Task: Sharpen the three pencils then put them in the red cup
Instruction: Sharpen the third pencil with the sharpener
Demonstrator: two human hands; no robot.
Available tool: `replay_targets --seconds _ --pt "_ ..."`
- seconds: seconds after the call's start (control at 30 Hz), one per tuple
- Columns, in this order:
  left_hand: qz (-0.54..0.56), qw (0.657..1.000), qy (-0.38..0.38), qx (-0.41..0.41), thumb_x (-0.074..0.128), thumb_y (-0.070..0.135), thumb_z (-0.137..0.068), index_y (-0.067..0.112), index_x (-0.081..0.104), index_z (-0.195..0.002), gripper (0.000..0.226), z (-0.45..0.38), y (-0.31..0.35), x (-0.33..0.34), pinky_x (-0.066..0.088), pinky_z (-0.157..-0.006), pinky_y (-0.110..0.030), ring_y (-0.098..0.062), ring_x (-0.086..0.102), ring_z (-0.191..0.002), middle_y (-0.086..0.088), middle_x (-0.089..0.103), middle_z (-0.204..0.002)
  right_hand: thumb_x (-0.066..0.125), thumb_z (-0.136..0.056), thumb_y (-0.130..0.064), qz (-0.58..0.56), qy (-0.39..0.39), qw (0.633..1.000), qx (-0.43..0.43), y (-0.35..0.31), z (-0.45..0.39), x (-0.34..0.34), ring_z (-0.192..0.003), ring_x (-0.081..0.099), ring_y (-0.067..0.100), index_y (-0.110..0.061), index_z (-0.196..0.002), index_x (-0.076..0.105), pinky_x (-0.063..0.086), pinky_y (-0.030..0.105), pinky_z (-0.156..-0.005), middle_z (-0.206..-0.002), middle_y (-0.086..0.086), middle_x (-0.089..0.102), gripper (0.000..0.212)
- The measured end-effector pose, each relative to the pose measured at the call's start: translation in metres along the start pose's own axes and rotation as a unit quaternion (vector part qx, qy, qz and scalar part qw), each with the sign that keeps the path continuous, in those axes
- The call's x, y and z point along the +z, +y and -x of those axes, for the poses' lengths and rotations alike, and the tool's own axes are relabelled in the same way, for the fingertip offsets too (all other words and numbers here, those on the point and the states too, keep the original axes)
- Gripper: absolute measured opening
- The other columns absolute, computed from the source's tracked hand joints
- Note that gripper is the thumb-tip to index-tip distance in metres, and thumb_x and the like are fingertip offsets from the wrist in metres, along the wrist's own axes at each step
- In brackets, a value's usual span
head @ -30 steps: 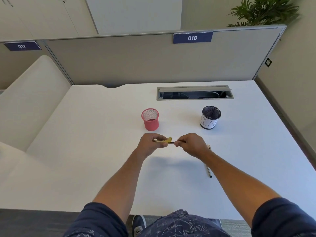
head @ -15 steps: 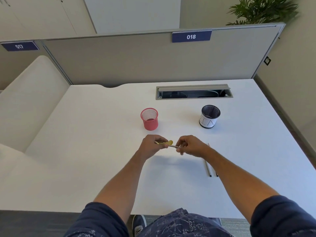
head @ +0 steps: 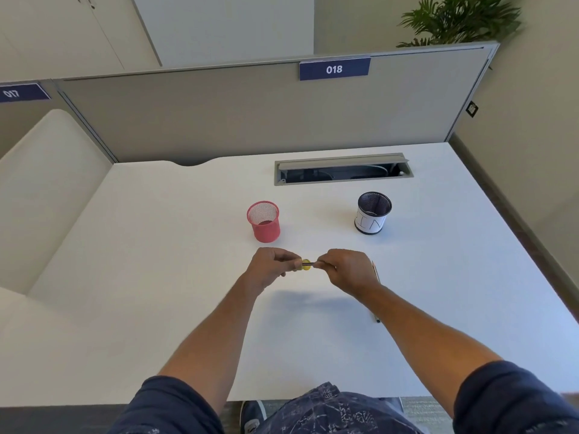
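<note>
yellow plastic marks the small round sharpener [head: 305, 265], pinched in the curled fingers of the left hand [head: 272, 266] just above the white tabletop [head: 156, 261]. the right hand [head: 346, 270] faces it, its fingers curled round a thin dark pencil [head: 316, 263] whose end meets the sharpener; most of the shaft is hidden inside the grip. behind the right wrist another slim pencil [head: 375, 272] lies on the tabletop, showing beside the hand and again below the forearm; whether a further one lies under the arm cannot be told. the red wire-mesh cup [head: 264, 222] stands upright just beyond the left hand. a black mesh cup with a white paper band [head: 372, 213] stands well apart to the right, in front of a grey cable slot [head: 343, 169].
</note>
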State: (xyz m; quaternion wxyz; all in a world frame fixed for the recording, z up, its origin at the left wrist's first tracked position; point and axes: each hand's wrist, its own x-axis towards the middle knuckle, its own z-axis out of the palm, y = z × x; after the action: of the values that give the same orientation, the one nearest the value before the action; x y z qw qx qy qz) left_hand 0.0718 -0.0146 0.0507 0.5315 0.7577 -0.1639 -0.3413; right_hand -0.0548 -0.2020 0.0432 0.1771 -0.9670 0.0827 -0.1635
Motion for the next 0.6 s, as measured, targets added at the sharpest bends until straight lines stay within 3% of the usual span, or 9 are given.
replay_targets --seconds 0.1,0.17,0.23,0.4,0.53,0.6 --pt "-0.014 1.0 0.008 0.023 0.086 0.01 -0.079 0.006 0.082 -0.095 0.017 -0.001 0.002 0.002 0.047 -0.066 -0.02 -0.005 0.061 -0.069 -0.008 0.076 -0.084 0.062 -0.096 -0.043 -0.087 -0.141 0.973 0.158 -0.006 -0.008 -0.012 -0.07 0.057 0.013 -0.029 -0.088 0.077 0.036 0.025 -0.055 -0.071 -0.011 0.066 0.022" --pt "-0.027 0.999 0.02 0.029 0.088 0.006 -0.075 0.008 0.082 -0.096 0.022 -0.002 0.003 0.002 0.053 -0.076 -0.024 -0.008 0.067 -0.074 -0.01 0.078 -0.087 0.067 -0.092 -0.045 -0.162 -0.182 0.949 0.2 -0.005 -0.015 -0.012 -0.057 0.049 0.012 -0.026 -0.081 0.079 0.034 0.026 -0.053 -0.056 -0.009 0.057 0.025" --pt "-0.038 0.998 0.024 0.035 0.09 0.003 -0.071 0.009 0.082 -0.096 0.027 -0.003 0.003 0.001 0.057 -0.081 -0.026 -0.009 0.07 -0.076 -0.008 0.079 -0.087 0.071 -0.09 -0.044 -0.237 -0.208 0.922 0.224 -0.001 -0.019 -0.013 -0.052 0.044 0.014 -0.021 -0.076 0.081 0.033 0.026 -0.052 -0.053 -0.006 0.053 0.029" --pt "-0.122 0.99 0.029 0.065 0.093 0.006 -0.065 0.015 0.083 -0.092 0.03 -0.002 0.005 0.007 0.05 -0.065 -0.01 0.006 0.065 -0.065 0.006 0.077 -0.08 0.066 -0.095 -0.039 -0.367 -0.367 0.793 0.317 0.01 -0.022 -0.022 -0.047 0.026 0.012 -0.009 -0.093 0.079 0.017 0.023 -0.046 -0.059 0.001 0.045 0.034" --pt "-0.101 0.993 0.022 0.057 0.091 0.009 -0.07 0.016 0.082 -0.093 0.025 -0.003 0.001 0.009 0.057 -0.076 -0.021 -0.001 0.069 -0.072 0.003 0.079 -0.083 0.075 -0.09 -0.033 -0.344 -0.356 0.827 0.267 0.011 -0.021 -0.023 -0.046 0.034 0.012 -0.007 -0.096 0.072 0.023 0.022 -0.047 -0.06 0.007 0.061 0.026" --pt "-0.081 0.995 0.017 0.047 0.089 0.014 -0.076 0.014 0.082 -0.093 0.018 -0.003 0.001 0.007 0.053 -0.07 -0.02 -0.002 0.066 -0.069 0.002 0.077 -0.082 0.08 -0.084 -0.021 -0.35 -0.318 0.851 0.227 0.01 -0.021 -0.021 -0.047 0.042 0.01 -0.006 -0.095 0.071 0.031 0.023 -0.049 -0.067 0.011 0.071 0.02"
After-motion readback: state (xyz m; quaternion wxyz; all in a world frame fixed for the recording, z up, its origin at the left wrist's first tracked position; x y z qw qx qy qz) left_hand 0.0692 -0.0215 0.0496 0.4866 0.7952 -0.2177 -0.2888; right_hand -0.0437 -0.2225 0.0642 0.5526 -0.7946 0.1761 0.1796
